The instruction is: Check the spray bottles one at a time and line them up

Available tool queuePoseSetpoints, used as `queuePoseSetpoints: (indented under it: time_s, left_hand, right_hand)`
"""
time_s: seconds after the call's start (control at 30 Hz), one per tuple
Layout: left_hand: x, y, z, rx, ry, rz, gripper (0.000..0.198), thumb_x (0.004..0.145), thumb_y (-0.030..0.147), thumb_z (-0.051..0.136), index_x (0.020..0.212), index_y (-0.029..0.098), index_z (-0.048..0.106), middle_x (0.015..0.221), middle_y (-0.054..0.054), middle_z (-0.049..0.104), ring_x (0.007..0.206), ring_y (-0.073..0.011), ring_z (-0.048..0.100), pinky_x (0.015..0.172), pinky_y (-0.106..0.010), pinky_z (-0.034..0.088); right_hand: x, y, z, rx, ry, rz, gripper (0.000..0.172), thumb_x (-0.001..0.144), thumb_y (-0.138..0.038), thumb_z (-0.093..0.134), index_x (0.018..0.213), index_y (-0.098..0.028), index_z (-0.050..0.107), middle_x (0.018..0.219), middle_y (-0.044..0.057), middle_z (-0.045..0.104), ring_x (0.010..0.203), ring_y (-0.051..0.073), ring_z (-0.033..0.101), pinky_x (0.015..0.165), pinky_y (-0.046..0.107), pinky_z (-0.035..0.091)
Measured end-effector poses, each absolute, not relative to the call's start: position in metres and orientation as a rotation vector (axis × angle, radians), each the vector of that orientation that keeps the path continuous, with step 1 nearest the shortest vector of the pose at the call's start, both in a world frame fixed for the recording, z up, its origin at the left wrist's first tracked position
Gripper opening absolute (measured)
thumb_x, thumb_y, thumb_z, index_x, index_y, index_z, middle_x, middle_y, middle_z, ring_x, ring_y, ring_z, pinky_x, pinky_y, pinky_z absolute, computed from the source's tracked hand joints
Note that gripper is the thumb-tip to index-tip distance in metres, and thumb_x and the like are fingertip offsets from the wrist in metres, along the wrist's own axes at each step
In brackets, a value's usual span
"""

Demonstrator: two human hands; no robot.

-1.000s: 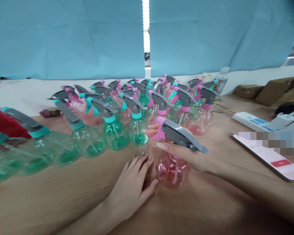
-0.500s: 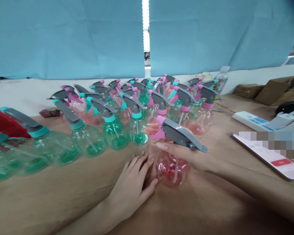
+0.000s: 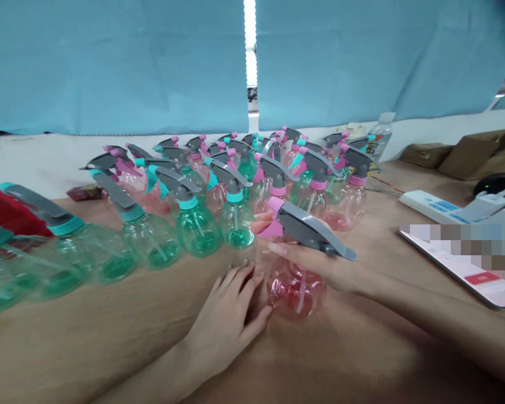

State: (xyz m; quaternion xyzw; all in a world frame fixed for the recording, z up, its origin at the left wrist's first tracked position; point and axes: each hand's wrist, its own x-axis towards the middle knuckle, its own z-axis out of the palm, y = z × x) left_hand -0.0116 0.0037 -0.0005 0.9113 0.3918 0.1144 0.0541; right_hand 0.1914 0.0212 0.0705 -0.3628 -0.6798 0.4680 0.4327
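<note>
A pink-tinted spray bottle (image 3: pixel 292 289) with a grey and pink trigger head stands at the middle front. My right hand (image 3: pixel 309 259) reaches in from the right and grips this bottle around its neck, below the trigger head. Part of the neck is hidden behind the fingers. On the tabletop just left of it, my left hand (image 3: pixel 229 314) lies with its fingers stretched out and a little apart, holding nothing. Its fingertips are close to the pink bottle's base. Beyond my hands is a green spray bottle (image 3: pixel 238 227) with a turquoise collar.
Several green spray bottles (image 3: pixel 151 244) line the left side, with more pink and green ones behind. To the right lie a phone (image 3: pixel 458 269) and a white power strip (image 3: pixel 433 207). Cardboard boxes (image 3: pixel 467 157), a clear plastic bottle (image 3: pixel 381 137) and a red item (image 3: pixel 19 216) are farther out.
</note>
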Motion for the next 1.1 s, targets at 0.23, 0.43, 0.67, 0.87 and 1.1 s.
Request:
queuePoseSetpoints:
  time_s: [0.23,0.43,0.67,0.87,1.1]
  left_hand:
    - [-0.012,0.004,-0.001,2.762,1.203,0.342,0.036,0.093,0.035,0.054,0.123,0.015,0.055,0.138,-0.015,0.050,0.125,-0.0340,0.046,0.099,-0.054,0.042]
    - [-0.013,0.004,-0.003,2.764,1.201,0.341,0.039,0.093,0.036,0.054,0.126,0.015,0.053,0.139,-0.015,0.050,0.126,-0.0340,0.045,0.100,-0.054,0.041]
    - [-0.012,0.004,-0.002,2.782,1.183,0.360,0.037,0.093,0.036,0.052,0.123,0.015,0.054,0.136,-0.015,0.052,0.123,-0.0331,0.048,0.098,-0.053,0.042]
    - [-0.012,0.004,-0.002,2.781,1.179,0.375,0.037,0.093,0.036,0.053,0.124,0.015,0.054,0.136,-0.015,0.052,0.124,-0.0325,0.047,0.099,-0.052,0.042]
    - [-0.012,0.004,-0.002,2.766,1.195,0.334,0.038,0.093,0.036,0.053,0.125,0.015,0.054,0.139,-0.014,0.050,0.127,-0.0327,0.045,0.101,-0.053,0.040]
  right_hand:
    - [0.192,0.026,0.070,-0.758,-1.647,1.256,0.048,0.084,-0.036,0.065,0.131,-0.030,0.055,0.108,0.003,0.072,0.111,0.021,0.063,0.101,0.041,0.047]
    - [0.191,0.024,0.075,-0.729,-1.635,1.357,0.056,0.084,-0.040,0.064,0.137,-0.032,0.049,0.115,0.004,0.070,0.113,0.021,0.062,0.104,0.042,0.045]
    - [0.186,0.021,0.076,-0.817,-1.696,1.112,0.054,0.081,-0.047,0.063,0.132,-0.030,0.054,0.100,0.005,0.073,0.100,0.025,0.067,0.087,0.043,0.055]
    - [0.185,0.018,0.079,-0.866,-1.727,1.010,0.041,0.083,-0.045,0.059,0.120,-0.030,0.062,0.097,0.004,0.072,0.095,0.023,0.066,0.085,0.040,0.054]
    - [0.189,0.020,0.075,-0.941,-1.721,0.929,0.017,0.082,-0.041,0.059,0.085,-0.025,0.063,0.083,0.001,0.066,0.079,0.017,0.064,0.072,0.032,0.053]
